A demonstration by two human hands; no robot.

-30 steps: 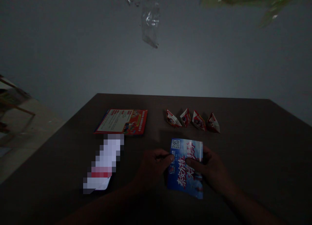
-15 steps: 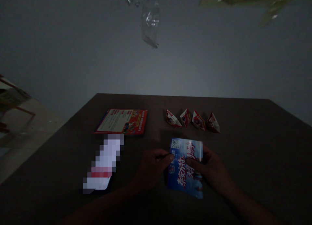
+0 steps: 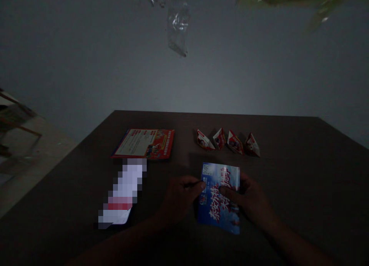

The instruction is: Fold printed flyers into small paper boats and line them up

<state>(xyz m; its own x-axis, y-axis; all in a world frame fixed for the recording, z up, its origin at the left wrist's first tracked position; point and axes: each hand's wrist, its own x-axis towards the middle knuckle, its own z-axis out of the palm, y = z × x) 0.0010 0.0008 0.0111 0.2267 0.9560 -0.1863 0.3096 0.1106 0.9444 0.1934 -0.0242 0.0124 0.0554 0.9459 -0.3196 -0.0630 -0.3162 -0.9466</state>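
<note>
A blue printed leaflet (image 3: 213, 208) with large red-and-white characters and a QR code is held above the near part of the table. My left hand (image 3: 184, 195) pinches its left edge between thumb and fingers. On the other side, my right hand (image 3: 250, 198) grips the right edge, its thumb flat across the printed face and its fingers hidden behind. Beyond the leaflet, several small folded paper boats (image 3: 235, 143) in red and white stand in a row. To the left lies a stack of red and cream printed leaflets (image 3: 144, 143).
A phone (image 3: 123, 197) with a lit, pixelated screen lies on the dark table (image 3: 300, 158), left of my left hand. Behind the table rises a grey wall (image 3: 230, 73) with a clear plastic bag (image 3: 178, 31) hanging on it. Wooden-framed furniture (image 3: 20, 123) shows at far left.
</note>
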